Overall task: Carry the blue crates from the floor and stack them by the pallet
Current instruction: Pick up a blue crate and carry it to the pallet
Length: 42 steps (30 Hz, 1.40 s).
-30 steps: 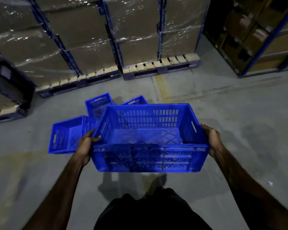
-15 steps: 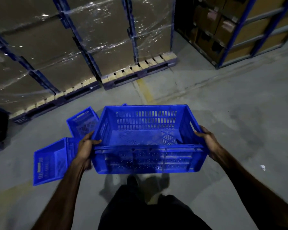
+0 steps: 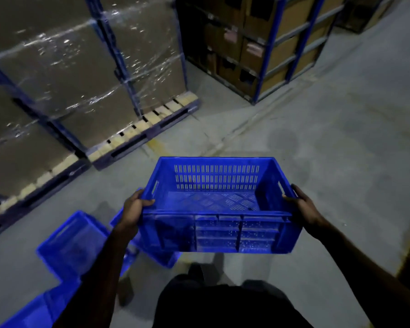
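Fingers [image 3: 147, 201] of the left hand [image 3: 134, 209] and right hand [image 3: 303, 207] clasp the end rims of 1 empty blue crate [image 3: 219, 209], held above the concrete floor [image 3: 329, 143]; wrapped pallets [image 3: 137, 138] stand behind; other crates [image 3: 74, 242] lie lower left.

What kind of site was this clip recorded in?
Most likely a warehouse or storeroom: shrink-wrapped cartons stacked on wooden pallets, blue steel shelving loaded with boxes, a bare concrete floor.
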Available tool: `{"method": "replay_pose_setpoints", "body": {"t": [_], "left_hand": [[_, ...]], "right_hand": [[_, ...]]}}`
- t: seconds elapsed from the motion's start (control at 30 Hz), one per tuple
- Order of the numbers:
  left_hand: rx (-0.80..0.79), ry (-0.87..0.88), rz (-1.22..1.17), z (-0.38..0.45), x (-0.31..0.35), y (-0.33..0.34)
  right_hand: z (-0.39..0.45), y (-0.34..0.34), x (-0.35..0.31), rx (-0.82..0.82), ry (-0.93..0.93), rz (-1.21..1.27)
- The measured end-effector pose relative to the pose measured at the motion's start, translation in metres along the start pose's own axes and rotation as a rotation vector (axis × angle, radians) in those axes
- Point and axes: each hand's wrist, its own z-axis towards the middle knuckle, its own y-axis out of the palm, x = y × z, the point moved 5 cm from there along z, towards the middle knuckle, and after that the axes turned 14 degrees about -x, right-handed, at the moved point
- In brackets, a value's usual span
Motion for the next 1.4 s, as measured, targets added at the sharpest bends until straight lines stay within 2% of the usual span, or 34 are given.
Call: {"method": "replay_pose_setpoints", "body": {"t": [0.3, 0.5, 0.8, 1.03, 1.17, 1.33, 1.4], "left_hand": [[-0.139, -0.014, 0.116, 0.115, 0.095, 0.071], [-0.069, -0.032, 0.14, 0.183, 0.12, 0.098], [0.141, -0.004, 0.07, 0.249, 0.174, 0.142], [0.204, -0.014, 0.033, 0.291, 0.202, 0.138], [0.17, -0.024, 0.036, 0.332, 0.224, 0.123], [0.14, -0.013, 0.013, 0.399, 0.27, 0.116], [0.083, -0.009, 0.039, 0.431, 0.294, 0.117]], "right_hand": [[0.045, -0.028, -0.053, 0.156, -0.024, 0.059], [0.123, -0.052, -0.098, 0.145, -0.014, 0.03], [0.269, -0.087, -0.199, -0.01, -0.012, -0.006], [0.364, -0.08, -0.263, -0.1, -0.025, -0.03], [0.41, -0.062, -0.281, -0.115, 0.0, -0.03], [0.471, -0.038, -0.298, -0.061, 0.02, -0.012], [0.494, -0.029, -0.306, -0.011, 0.038, -0.005]]}}
